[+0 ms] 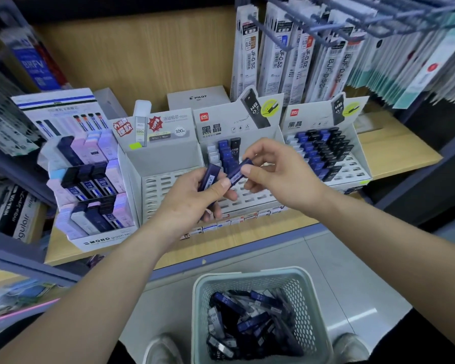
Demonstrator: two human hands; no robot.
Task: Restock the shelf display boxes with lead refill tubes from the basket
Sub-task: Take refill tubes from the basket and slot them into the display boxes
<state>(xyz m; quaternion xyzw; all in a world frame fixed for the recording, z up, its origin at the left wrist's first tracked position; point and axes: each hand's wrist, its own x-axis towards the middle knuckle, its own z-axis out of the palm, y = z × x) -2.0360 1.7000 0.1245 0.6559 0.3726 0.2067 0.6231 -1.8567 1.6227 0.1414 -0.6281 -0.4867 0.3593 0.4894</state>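
Observation:
My left hand [195,198] grips a small bunch of dark blue lead refill tubes [208,177] above the shelf. My right hand [271,169] pinches one blue tube [239,171] at its upper end, right beside the bunch. Both hands hover over the middle display box [250,198], whose slotted tray holds a few blue, black and white tubes at the back left. The left display box [166,179] shows only bare slots. The right display box [352,166] carries several rows of blue and black tubes. A pale green basket [313,298] on the floor below holds several loose tubes.
A MONO refill display [90,190] stands at the left of the shelf. Packaged pen refills [286,53] hang on hooks above the right side. A grey PILOT box [197,97] sits behind the display boxes. My shoes flank the basket on the tiled floor.

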